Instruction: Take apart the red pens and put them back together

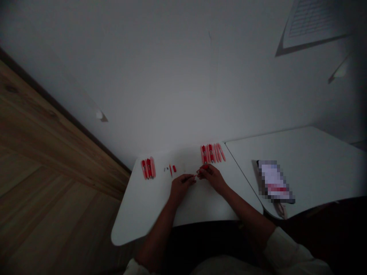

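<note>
The left hand is curled nearly shut at the lower centre of the frame, a thin dark rod being pinched in its fingers; the right hand is closed just beside it, a small red part being gripped at its fingertips (the dim light hides exactly how the fingers sit). Both hands are held over a white table; a bunch of slim red-and-pink pens is laid toward its left, and a second bunch of slim red-and-pink pens lies at its far edge, just above the right hand. Between them, a few tiny dark pieces, a red rod and a red stub are set apart; these could be scattered if brushed by a wrist. The thin rod could slip from so narrow a pinch, and a dropped piece could roll toward the seam between the tables; the second bunch could be nudged by the right knuckles. A pixelated packet lies on a second white table at the right of the frame.
</note>
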Demonstrator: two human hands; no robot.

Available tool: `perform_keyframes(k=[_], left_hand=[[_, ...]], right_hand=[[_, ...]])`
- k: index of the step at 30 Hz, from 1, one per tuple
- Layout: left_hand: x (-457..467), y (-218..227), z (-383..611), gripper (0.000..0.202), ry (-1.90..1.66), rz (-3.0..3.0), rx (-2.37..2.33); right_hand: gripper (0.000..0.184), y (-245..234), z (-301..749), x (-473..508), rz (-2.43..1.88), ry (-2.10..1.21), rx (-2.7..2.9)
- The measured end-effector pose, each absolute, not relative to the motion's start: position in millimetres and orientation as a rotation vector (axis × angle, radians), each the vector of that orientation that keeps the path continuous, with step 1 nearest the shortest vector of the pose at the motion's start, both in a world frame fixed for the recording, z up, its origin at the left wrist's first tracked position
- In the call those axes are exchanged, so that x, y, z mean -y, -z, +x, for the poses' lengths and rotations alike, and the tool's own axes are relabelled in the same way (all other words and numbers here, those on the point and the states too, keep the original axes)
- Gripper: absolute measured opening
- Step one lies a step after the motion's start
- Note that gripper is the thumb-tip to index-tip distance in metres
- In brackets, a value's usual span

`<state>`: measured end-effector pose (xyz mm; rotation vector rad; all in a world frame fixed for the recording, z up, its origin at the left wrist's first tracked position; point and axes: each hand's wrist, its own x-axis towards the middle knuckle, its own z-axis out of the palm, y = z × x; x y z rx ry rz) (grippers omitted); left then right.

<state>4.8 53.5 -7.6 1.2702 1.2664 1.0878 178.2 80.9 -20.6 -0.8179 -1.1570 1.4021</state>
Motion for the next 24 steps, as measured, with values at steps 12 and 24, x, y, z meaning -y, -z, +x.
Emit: perform_keyframes(k=[12,24], left_hand=[[-52.2,8.2,4.3,0.024,-1.144,1.340,-1.390],[-51.6,4.2,2.3,0.030,-1.306,1.300,-1.439]], right_hand=[[0.046,25.2,188.7,-89.9,-1.080,-1.082,1.111],[0.034,7.2,163.7,-104.5,-1.487,-0.571,1.945]])
